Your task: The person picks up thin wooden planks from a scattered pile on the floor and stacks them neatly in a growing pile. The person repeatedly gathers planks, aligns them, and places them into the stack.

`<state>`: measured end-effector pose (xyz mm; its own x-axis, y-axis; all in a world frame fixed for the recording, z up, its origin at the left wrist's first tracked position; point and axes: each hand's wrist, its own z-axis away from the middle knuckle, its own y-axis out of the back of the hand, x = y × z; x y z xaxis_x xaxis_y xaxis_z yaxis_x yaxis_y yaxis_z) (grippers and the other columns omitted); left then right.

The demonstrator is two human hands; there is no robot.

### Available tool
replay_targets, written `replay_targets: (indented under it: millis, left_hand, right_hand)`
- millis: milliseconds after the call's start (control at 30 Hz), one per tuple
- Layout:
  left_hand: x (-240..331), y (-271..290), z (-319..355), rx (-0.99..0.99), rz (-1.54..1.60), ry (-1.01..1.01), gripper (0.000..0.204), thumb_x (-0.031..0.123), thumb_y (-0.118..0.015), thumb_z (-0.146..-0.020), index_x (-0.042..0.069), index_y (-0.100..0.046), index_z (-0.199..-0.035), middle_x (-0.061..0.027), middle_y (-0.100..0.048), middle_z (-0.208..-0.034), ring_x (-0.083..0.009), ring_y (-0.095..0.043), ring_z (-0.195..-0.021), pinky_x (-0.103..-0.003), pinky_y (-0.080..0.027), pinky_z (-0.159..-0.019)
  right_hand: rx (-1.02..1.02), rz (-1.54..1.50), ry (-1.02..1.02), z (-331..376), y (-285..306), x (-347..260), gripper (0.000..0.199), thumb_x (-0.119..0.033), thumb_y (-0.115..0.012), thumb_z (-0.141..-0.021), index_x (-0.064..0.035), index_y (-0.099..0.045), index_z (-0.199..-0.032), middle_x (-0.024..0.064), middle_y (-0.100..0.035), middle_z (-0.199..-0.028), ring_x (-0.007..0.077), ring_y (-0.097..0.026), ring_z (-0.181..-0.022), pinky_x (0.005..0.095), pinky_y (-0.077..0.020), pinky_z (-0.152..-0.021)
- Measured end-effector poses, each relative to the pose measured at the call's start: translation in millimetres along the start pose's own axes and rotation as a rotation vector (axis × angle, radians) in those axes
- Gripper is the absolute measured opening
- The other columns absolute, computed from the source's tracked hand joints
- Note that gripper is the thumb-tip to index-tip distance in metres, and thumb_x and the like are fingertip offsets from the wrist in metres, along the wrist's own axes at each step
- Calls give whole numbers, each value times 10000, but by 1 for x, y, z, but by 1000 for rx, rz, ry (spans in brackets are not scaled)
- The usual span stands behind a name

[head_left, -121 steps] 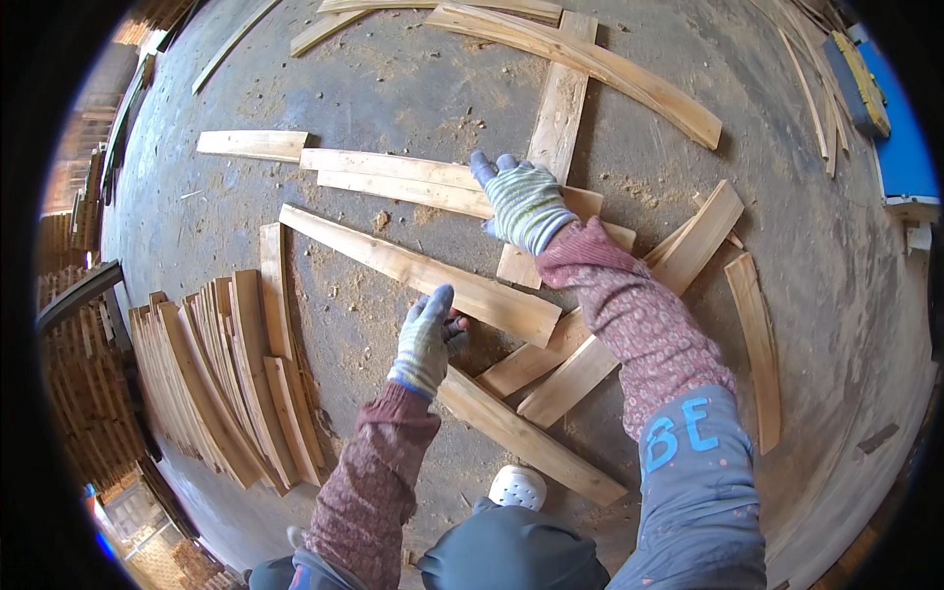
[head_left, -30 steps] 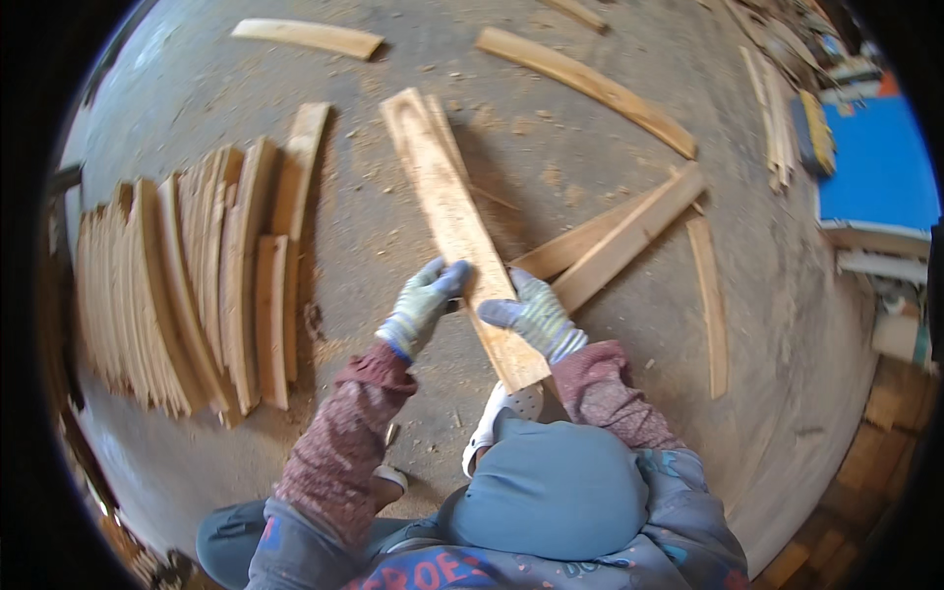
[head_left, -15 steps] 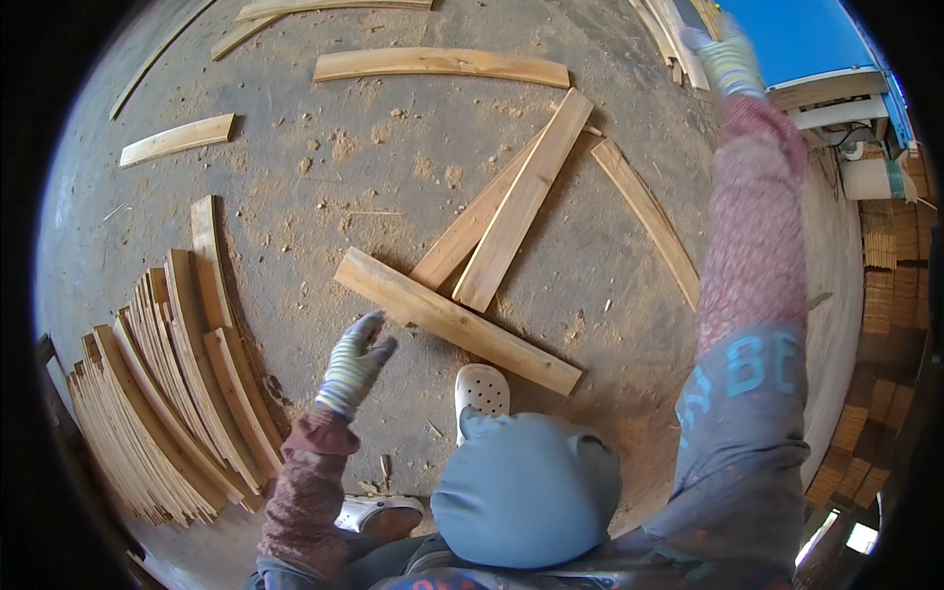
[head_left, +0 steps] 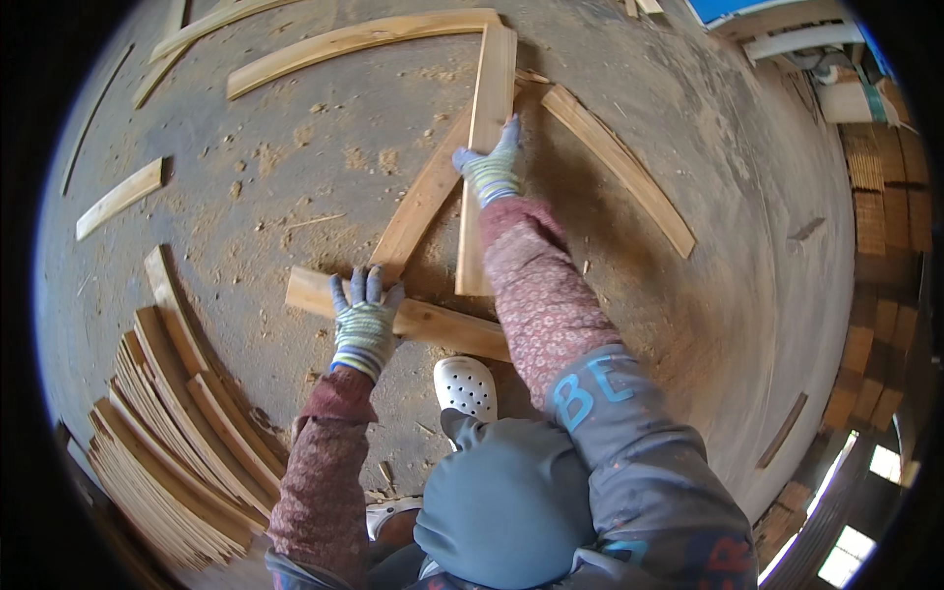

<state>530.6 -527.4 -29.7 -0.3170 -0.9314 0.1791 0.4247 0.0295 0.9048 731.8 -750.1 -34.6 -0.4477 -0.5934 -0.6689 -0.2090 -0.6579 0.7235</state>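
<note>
My gloved right hand (head_left: 492, 162) is closed around the edges of a long wooden plank (head_left: 497, 74), thumb on its left side and fingers on its right. This plank seems slightly raised, with shadow beside it. My gloved left hand (head_left: 364, 324) lies across a nearer plank (head_left: 452, 329), its fingers spread over the far edge. Between them, another plank (head_left: 423, 211) slants on the floor, partly hidden by the one in my right hand. My right forearm covers the right end of the nearer plank.
Stacked narrow boards (head_left: 162, 462) lie at the left. More loose planks rest on the dusty concrete: a curved-looking one (head_left: 344, 44) far off, one at right (head_left: 619, 167), a short one (head_left: 118, 200) at left. A white clog (head_left: 465, 386) is close to the nearer plank.
My right hand has come down from the far right, by the blue surface, and taken hold of the long plank. My left hand has moved onto the nearer plank.
</note>
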Motion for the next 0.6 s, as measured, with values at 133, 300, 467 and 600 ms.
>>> replay_targets:
  millis: [133, 300, 467, 600]
  left_hand:
    - [-16, 0, 12, 21, 72, -96, 992, 441, -960, -555, 235, -561, -1440, -151, -431, -1533, -353, -358, -1463, -693, -115, -1230]
    - [-48, 22, 7, 143, 198, 27, 1018, 417, -971, -546, 221, -548, -1451, -133, -546, -1429, -330, -466, -1376, -671, -153, -1225]
    - [-29, 34, -33, 87, 390, 315, 902, 360, -922, -696, 129, -508, -1463, -158, -551, -1427, -352, -508, -1320, -542, -344, -1152]
    - [5, 25, -40, 151, 209, 286, 1038, 292, -910, -682, 136, -377, -1558, -173, -487, -1466, -389, -511, -1288, -551, -421, -1059]
  right_hand:
    - [86, 260, 245, -67, 94, 60, 1058, -182, -901, -681, -145, -283, -1538, 248, -567, -1281, 399, -629, -1163, 508, -527, -990]
    - [92, 911, -36, -121, 230, 151, 1041, -224, -875, -717, -195, -291, -1578, 197, -494, -1468, 405, -511, -1360, 520, -453, -1109]
    - [-46, 1028, -214, -162, 265, 250, 926, -168, -859, -749, -240, -337, -1510, 145, -488, -1487, 372, -466, -1414, 564, -392, -1134]
    - [-71, 956, -206, -176, 212, 266, 950, -140, -854, -737, -184, -334, -1531, 172, -481, -1496, 378, -467, -1417, 509, -434, -1146]
